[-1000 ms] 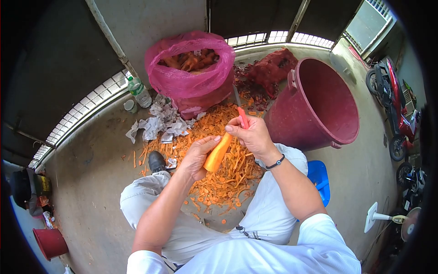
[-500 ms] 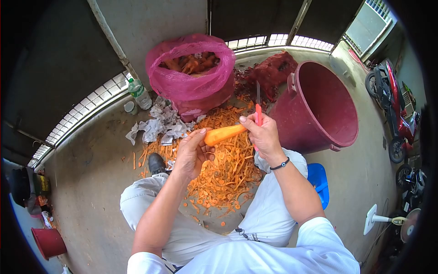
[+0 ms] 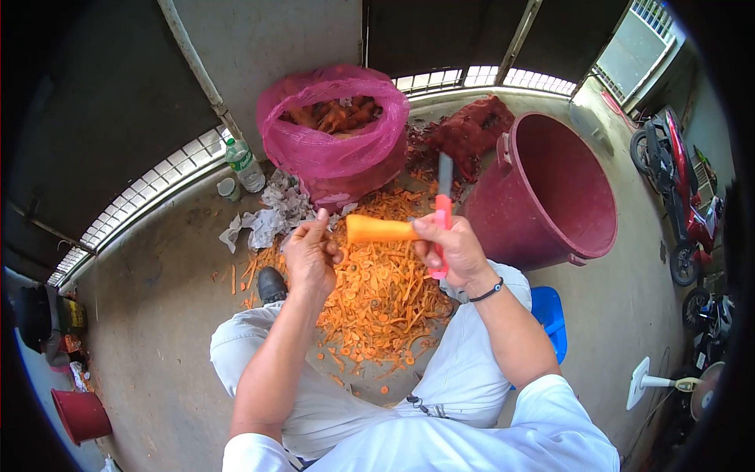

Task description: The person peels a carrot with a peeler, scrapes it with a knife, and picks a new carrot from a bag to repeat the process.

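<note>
A peeled orange carrot (image 3: 377, 230) is pinched at its right end by my right hand (image 3: 456, 250). That hand also grips a knife (image 3: 443, 206) with a red handle, its grey blade pointing up and away from me. Just off the carrot's left end, my left hand (image 3: 311, 256) has its thumb raised and its fingers loosely curled, holding nothing. Beneath both hands, between my legs, a heap of carrot peelings and cut ends (image 3: 381, 303) covers the floor.
A pink mesh sack (image 3: 334, 161) of carrots stands ahead, with crumpled paper (image 3: 275, 208) and a plastic bottle (image 3: 244, 167) to its left. To the right is a large maroon bin (image 3: 503, 208); a red net bag (image 3: 472, 134) lies behind it. A blue stool (image 3: 550, 318) sits beside my right leg.
My left hand has let go of the carrot and moved slightly left. The carrot has turned nearly level in my right hand, and the knife's blade now shows its broad side.
</note>
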A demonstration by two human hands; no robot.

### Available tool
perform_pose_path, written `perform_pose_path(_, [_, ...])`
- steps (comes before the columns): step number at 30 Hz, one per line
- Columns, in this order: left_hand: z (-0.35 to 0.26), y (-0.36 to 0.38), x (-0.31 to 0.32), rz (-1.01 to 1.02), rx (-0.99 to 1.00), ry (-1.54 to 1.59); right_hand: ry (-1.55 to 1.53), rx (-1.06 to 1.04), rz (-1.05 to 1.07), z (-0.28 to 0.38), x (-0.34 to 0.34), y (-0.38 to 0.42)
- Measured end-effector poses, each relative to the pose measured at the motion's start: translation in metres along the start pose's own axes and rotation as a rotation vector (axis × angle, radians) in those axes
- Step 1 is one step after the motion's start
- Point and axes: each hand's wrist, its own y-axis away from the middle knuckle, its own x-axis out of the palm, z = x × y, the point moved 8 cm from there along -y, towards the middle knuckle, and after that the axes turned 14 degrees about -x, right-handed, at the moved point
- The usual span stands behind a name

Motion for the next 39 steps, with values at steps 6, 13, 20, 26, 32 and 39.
perform_pose_path(6, [-0.031, 0.007, -0.003, 0.05, 0.044, 0.098, -0.609, -0.15, -0.097, 0.044, -0.043, -0.001])
perform_pose_path(13, [-0.026, 0.008, 0.004, 0.11, 0.062, 0.044, -0.754, -0.415, -0.08, 0.094, -0.095, 0.005])
perform_pose_path(20, [-0.028, 0.01, 0.004, 0.123, 0.043, -0.077, -0.439, -0.617, -0.419, 0.135, -0.147, 0.024])
perform_pose_path(26, [-0.029, 0.013, 0.003, 0.151, 0.072, -0.188, 1.179, -0.75, -0.933, 0.208, -0.23, 0.061])
perform_pose_path(32, [-0.023, 0.012, 0.006, 0.177, 0.058, -0.252, 1.69, -0.002, -0.614, 0.164, -0.274, 0.035])
perform_pose_path(39, [-0.029, 0.013, 0.003, 0.172, 0.054, -0.261, 1.702, -0.062, -0.682, 0.156, -0.267, 0.052])
